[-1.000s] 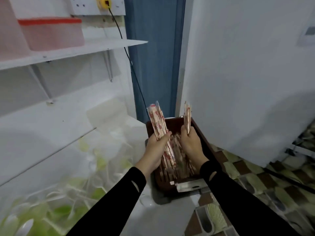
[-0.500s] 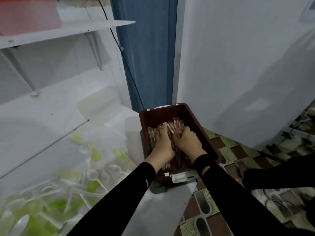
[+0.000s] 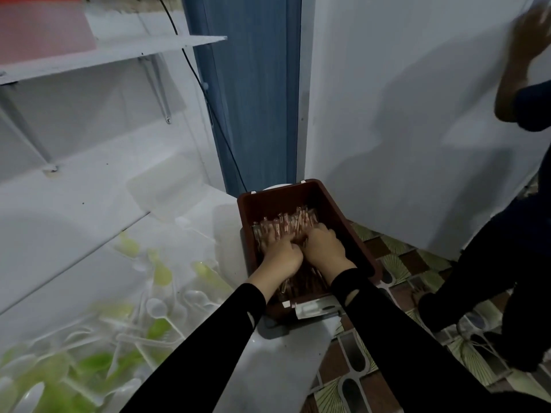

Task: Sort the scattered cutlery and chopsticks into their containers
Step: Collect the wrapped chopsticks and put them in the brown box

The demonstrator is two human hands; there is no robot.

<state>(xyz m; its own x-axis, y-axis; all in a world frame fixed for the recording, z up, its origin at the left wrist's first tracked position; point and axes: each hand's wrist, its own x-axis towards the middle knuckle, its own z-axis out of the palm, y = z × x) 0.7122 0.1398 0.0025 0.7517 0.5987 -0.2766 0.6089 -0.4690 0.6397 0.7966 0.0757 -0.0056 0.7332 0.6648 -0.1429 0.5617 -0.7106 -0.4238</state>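
A brown plastic bin (image 3: 298, 189) stands at the right end of the white counter (image 3: 286, 359), filled with paper-wrapped chopsticks (image 3: 286, 223). Both my hands are down inside it, side by side. My left hand (image 3: 281, 257) has its fingers curled into the pile and grips a bunch of chopsticks. My right hand (image 3: 325, 248) lies just right of it, fingers bent over the chopsticks and holding them. White plastic spoons (image 3: 156, 308) and green plastic spoons (image 3: 162, 274) lie scattered over the counter to the left.
Another person (image 3: 489, 263) in dark clothes stands close on the right, one hand (image 3: 527, 34) on the white wall. A white shelf (image 3: 119, 52) hangs over the counter and a black cable (image 3: 208, 93) runs down behind the bin. Patterned floor tiles (image 3: 399, 260) lie to the right.
My hands held chopstick bundles upright above the bin, then brought them down into it and now stay on the pile. Another person has come into view at the right.
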